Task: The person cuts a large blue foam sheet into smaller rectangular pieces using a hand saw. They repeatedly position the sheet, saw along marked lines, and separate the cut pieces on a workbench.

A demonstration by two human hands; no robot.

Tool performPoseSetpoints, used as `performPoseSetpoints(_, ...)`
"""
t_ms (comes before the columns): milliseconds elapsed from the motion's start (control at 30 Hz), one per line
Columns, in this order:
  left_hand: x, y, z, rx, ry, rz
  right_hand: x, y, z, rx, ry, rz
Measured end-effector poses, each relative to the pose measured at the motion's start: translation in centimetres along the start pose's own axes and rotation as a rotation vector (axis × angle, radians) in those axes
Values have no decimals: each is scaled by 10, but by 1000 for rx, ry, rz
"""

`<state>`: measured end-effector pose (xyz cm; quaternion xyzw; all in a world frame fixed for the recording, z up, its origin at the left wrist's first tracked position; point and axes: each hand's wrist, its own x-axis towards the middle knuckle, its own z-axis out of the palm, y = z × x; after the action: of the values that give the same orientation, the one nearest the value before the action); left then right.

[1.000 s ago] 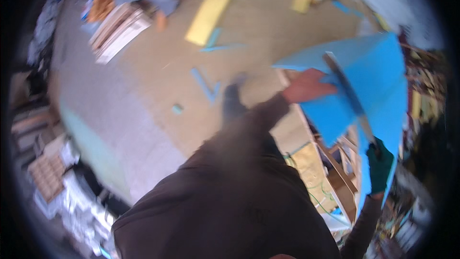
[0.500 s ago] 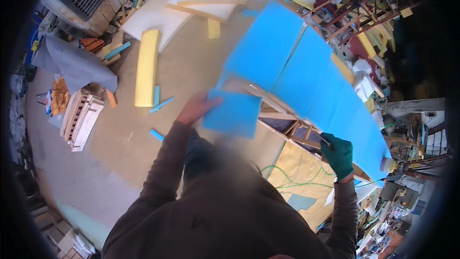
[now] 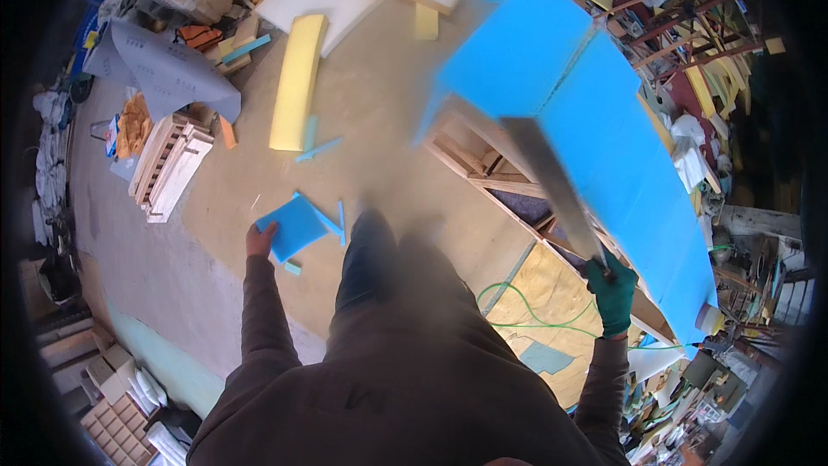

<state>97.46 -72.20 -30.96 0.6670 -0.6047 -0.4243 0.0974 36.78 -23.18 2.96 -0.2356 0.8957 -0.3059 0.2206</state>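
Observation:
My bare left hand point(image 3: 260, 240) is closed on one edge of a small blue foam piece point(image 3: 296, 231), out to the left above the floor. Thin blue offcuts point(image 3: 341, 223) lie close to that piece. My right hand point(image 3: 612, 289), in a green glove, grips the handle end of a long flat metal blade point(image 3: 556, 185); blur hides its exact kind. The blade extends away from me over a wooden frame point(image 3: 470, 160) with open compartments. Large blue foam sheets point(image 3: 595, 138) cover the frame's far side, with a seam between two of them.
A yellow foam strip point(image 3: 298, 82) and white foam slabs point(image 3: 323, 0) lie farther off. Slatted wooden pieces point(image 3: 177, 168) are stacked at left beside a grey sheet point(image 3: 159, 73). A green cord point(image 3: 535, 325) loops near the frame. Scrap and metal racks point(image 3: 690, 30) crowd the right.
My left hand has carried the blue foam piece from in front of me out to the left and lower. The blade in my right hand has turned, so its broad side shows.

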Motion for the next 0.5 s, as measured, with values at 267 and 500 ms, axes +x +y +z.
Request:
performPoseSetpoints(267,-50,-179,-66,487,330,-462,36,-18,-4,35,573,62)
performPoseSetpoints(500,-20,-238,-78,803,144,-684,92,31,0,-543,878,100)
